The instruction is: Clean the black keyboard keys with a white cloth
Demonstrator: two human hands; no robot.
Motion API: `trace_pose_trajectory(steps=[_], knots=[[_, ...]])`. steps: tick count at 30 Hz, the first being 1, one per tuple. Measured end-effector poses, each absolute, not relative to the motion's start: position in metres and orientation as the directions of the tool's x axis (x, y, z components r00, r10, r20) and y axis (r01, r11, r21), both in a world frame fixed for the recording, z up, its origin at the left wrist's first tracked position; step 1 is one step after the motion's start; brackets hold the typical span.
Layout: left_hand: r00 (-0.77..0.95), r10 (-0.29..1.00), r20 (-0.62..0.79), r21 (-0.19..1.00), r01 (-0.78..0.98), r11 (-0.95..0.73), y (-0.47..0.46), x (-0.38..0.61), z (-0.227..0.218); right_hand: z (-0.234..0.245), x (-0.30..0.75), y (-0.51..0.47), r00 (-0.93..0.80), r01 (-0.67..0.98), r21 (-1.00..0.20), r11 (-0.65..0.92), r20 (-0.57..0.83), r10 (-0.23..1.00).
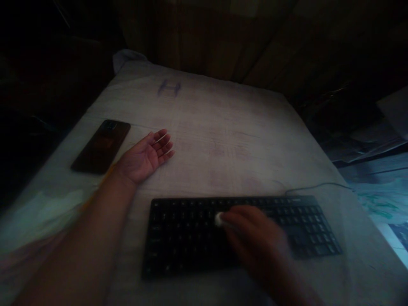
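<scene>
A black computer keyboard (188, 238) lies across the near part of the cloth-covered table. Over its middle keys is my right hand (255, 233), slightly blurred. Its fingers pinch a small white wad (219, 219), which looks soft, at the keys; whether it touches them I cannot tell. Palm up on the cloth rests my left hand (145, 159), fingers loosely stretched and nothing in them. Just left of that hand a dark smartphone (102, 146) lies with its camera side up.
The pale tablecloth (223, 123) carries a blue pen mark (169, 88) toward the far edge. From the keyboard's back a thin cable (318, 185) runs off to the right. Something yellow (108, 176) shows beside my left wrist. A dark wall stands behind the table.
</scene>
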State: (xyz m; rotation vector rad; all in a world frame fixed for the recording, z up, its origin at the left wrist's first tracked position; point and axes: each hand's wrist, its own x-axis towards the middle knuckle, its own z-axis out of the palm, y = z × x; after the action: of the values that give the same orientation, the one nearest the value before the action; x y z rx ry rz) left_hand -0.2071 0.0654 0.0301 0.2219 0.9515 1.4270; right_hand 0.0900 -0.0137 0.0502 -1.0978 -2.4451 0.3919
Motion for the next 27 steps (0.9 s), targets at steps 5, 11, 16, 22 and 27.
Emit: trace_pose_trajectory(steps=[5,11,16,22,27], knots=[[-0.176,0.886,-0.429,0.671,-0.718,0.182,0.066,-0.206,0.031,0.048,0.071,-0.015,-0.617,0.596,-0.443,0.670,0.281,0.735],[-0.190,0.879,-0.436,0.681,-0.708,0.185,0.066,-0.205,0.033,0.046,0.082,-0.011,-0.595,0.626,-0.442,0.643,0.262,0.760],[-0.204,0.874,-0.441,0.687,-0.703,0.182,0.066,-0.204,0.035,0.046,0.095,-0.011,-0.572,0.659,-0.436,0.613,0.238,0.785],[-0.211,0.878,-0.429,0.716,-0.672,0.189,0.067,-0.204,0.034,0.044,0.102,-0.011,-0.547,0.680,-0.441,0.586,0.226,0.806],[-0.217,0.870,-0.442,0.724,-0.659,0.203,0.068,-0.202,0.036,0.047,0.110,-0.008,-0.529,0.703,-0.432,0.566,0.214,0.821]])
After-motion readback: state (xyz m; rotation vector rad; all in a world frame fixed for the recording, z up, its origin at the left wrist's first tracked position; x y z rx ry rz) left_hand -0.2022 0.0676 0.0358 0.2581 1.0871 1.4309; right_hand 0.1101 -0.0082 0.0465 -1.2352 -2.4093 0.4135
